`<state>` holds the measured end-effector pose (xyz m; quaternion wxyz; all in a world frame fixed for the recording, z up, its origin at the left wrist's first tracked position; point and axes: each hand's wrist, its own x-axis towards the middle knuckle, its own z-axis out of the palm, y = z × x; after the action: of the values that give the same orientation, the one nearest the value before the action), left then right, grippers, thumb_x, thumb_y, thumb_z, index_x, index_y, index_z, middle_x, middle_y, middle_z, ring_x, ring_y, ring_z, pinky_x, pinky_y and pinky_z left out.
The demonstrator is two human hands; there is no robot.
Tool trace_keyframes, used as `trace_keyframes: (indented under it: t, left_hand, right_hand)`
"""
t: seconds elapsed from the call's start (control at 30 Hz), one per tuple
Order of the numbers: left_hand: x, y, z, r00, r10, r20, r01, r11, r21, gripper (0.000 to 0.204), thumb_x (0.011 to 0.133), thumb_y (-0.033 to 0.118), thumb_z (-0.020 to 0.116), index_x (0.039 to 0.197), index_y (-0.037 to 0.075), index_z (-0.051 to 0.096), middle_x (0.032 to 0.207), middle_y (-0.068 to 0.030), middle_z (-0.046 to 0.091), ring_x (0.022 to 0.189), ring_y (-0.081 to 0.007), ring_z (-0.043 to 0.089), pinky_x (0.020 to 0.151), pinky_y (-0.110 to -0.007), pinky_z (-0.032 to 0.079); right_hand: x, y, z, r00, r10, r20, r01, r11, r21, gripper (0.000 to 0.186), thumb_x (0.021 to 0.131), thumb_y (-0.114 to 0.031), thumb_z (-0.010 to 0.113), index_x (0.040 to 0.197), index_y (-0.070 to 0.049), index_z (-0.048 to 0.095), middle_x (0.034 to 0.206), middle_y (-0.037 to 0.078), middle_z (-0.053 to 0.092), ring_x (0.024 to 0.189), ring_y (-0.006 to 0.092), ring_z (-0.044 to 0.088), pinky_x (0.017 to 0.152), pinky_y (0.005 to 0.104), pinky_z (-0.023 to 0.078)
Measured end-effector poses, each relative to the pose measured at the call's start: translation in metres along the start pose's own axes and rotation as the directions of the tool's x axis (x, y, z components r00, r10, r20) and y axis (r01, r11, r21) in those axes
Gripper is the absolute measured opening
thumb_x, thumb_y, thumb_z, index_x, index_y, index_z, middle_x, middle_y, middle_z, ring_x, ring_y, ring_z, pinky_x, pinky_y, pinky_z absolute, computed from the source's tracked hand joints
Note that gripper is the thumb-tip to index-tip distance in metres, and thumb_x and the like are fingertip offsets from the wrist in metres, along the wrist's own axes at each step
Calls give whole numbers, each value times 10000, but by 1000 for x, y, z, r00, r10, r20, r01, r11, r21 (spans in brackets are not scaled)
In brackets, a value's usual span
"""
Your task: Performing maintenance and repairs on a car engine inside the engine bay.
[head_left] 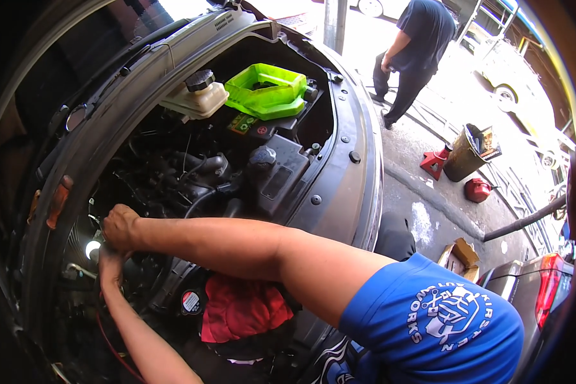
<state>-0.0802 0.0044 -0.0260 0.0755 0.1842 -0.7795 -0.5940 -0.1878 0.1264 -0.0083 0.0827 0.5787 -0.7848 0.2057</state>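
Note:
Both my hands are deep in a car's engine bay, close together by its left side. My right hand (119,228) is closed in a fist, its arm stretched across the bay. What it grips is hidden; a small shiny metal bit shows beside the knuckles. Just below it is my left hand (111,264), its fingers mostly hidden in shadow and behind the right hand. A bright light (93,249) glows beside them. Dark hoses and an intake pipe (208,168) lie beyond the right forearm.
A red cloth (246,308) lies near a round cap (191,302). A lime-green cut-open jug (269,89) sits by a white reservoir (198,101). Outside are a standing person (422,45), a red jack stand (436,161), a bin (465,157) and a red container (477,190).

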Motion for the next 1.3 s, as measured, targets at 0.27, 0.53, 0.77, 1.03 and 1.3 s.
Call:
trace_keyframes:
  t: [0.27,0.53,0.77,1.03,1.3]
  left_hand:
    - [4,-9,-3,999,-10,-30,10,1000,-1,623,791,54,772,1343,-11,492,1300,-111,556,1121,-188,587,872,-340,562]
    - [5,-14,-8,999,-6,-40,7,1000,26,643,802,62,757,1374,1,469,1319,-113,538,1140,-191,576,888,-340,560]
    - [7,-17,-13,999,-47,8,47,999,14,630,811,85,769,1366,4,480,1324,-108,539,1137,-190,580,893,-352,555]
    - [9,-15,-14,999,-41,14,41,999,27,651,820,138,791,1376,20,473,1338,-107,532,1159,-200,572,907,-369,550]
    - [8,-18,-14,1000,-30,1,30,999,40,655,835,184,793,1375,25,459,1345,-103,520,1153,-210,573,912,-380,551]
  right_hand:
    - [1,0,2,993,-117,11,118,992,-43,227,795,-245,626,863,-85,772,875,99,747,866,265,726,796,407,561]
    - [5,-3,11,991,-93,-95,90,995,-31,221,805,-228,597,835,-92,768,852,105,746,825,268,730,767,401,567]
    - [3,-5,9,994,-74,-78,68,995,-72,217,801,-227,604,853,-101,772,875,114,747,847,248,729,751,393,564]
    - [4,-2,12,987,-70,-147,61,996,-65,186,771,-215,627,811,-112,776,818,93,746,787,248,731,707,392,566]
    - [7,-3,15,992,-28,-122,21,998,-59,180,745,-224,643,792,-110,775,815,92,743,790,258,729,706,378,558]
